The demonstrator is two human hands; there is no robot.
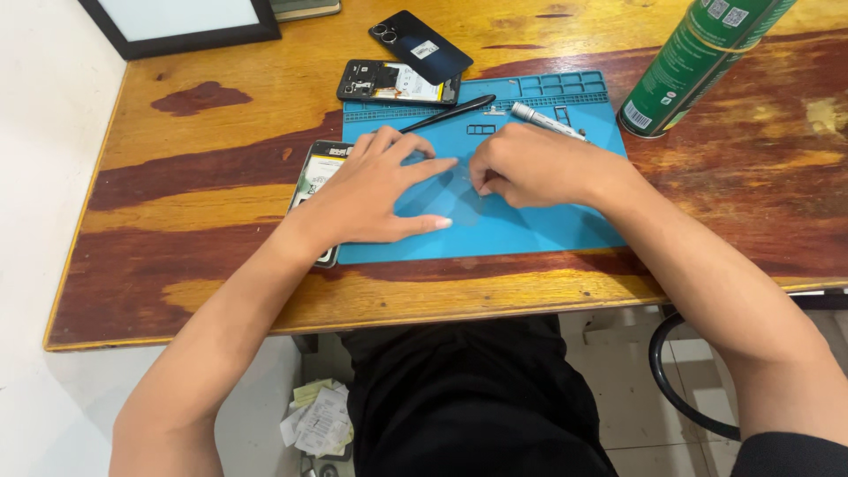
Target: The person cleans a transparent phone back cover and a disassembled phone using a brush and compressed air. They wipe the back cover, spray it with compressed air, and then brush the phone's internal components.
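My left hand (375, 190) lies flat with fingers spread on a blue repair mat (539, 221), pressing a thin clear film (446, 190) against it. My right hand (521, 163) is curled beside it, fingertips pinching at the film's right edge, with a silver pen-shaped tool (548, 121) sticking out behind the knuckles. An opened phone (318, 172) lies partly under my left wrist at the mat's left edge. A black spudger (450, 113) rests on the mat's top left.
A second opened phone body (397, 82) and a dark back cover (421, 46) lie behind the mat. A green spray can (693, 62) stands at the right. A black-framed board (181, 22) sits at the back left. The wooden table (203, 203) ends near my lap.
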